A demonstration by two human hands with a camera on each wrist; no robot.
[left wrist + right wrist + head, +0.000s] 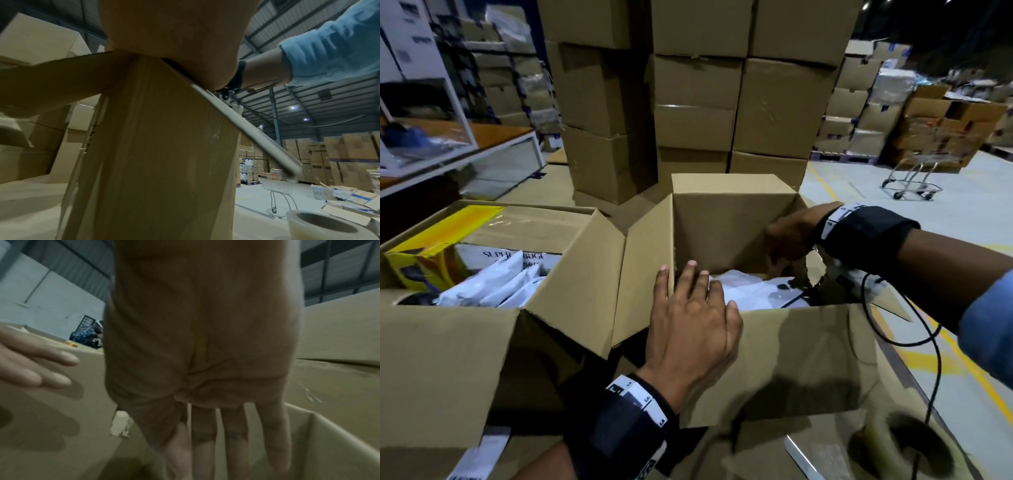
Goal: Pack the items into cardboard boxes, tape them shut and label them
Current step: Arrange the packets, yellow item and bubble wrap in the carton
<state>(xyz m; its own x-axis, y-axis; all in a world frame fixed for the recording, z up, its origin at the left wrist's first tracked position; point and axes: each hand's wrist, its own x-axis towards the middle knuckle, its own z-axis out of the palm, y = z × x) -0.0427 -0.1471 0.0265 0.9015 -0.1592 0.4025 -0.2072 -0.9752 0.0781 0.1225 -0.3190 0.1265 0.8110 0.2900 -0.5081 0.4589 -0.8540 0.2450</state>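
Nearest the viewer, the left hand [690, 325] is lying flat with fingers straight over the near left corner of the open cardboard box [774, 356], holding nothing, its palm pressing the rim. Inside, white plastic-wrapped items [751, 291] are lying near the top. The right hand [789, 241] is reaching down into the far right side, fingers extended and gripping nothing that shows.

The risks, as I judge them: the items are sitting high, so the flaps may be bulging rather than meeting flat when folded, and tape would then be bridging a gap. The left flap [643, 274] is standing up and could be springing back once the hand lifts. A black cable [931, 346] from the right wrist is hanging over the box's right edge and might be getting trapped under a flap.

The tape roll [900, 448] is waiting on the cardboard-covered counter [825, 445] just beside the box. To the left, a second open box [448, 359] is holding more white packets and a yellow carton [424, 253]. Beyond, stacked cartons [688, 96] are rising close behind, and a shopping trolley [914, 174] is standing on the pale warehouse floor [962, 205].
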